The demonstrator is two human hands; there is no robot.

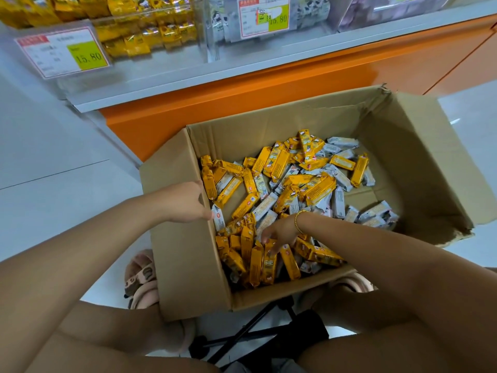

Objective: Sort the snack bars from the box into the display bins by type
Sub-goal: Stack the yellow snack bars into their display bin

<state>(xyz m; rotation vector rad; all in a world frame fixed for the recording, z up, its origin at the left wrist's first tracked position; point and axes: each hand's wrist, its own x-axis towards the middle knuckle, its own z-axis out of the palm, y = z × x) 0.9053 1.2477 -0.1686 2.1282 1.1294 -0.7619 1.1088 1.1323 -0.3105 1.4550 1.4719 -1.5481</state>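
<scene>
Head view: an open cardboard box (172,251) is standing on the floor and both arms are reaching to it. The L hand (185,203) is lying on the box's left flap, fingers curling over the edge into the box, so it is holding the box there. The R hand (279,232), w/ a gold bracelet (298,222) on the wrist, is reaching down inside the box near its front wall. Its fingers are pointing down, a bit apart, and touching the yellow bars (258,262) just under them. Whether it is pinching a bar I cannot tell.

More yellow bars are lying around and beyond the R hand, mixed w/ silver bars (338,200) that are piling mostly beyond it and to its right. Far beyond both hands, past an orange counter front (242,90), clear display bins (204,28) are standing. Yellow packs (129,39) are filling the bin beyond the L hand, black & white packs (312,9) the one beyond the R hand. A price tag (64,52) is showing 15.80. A pink slipper (142,275) is showing below the L hand, beside the box.
</scene>
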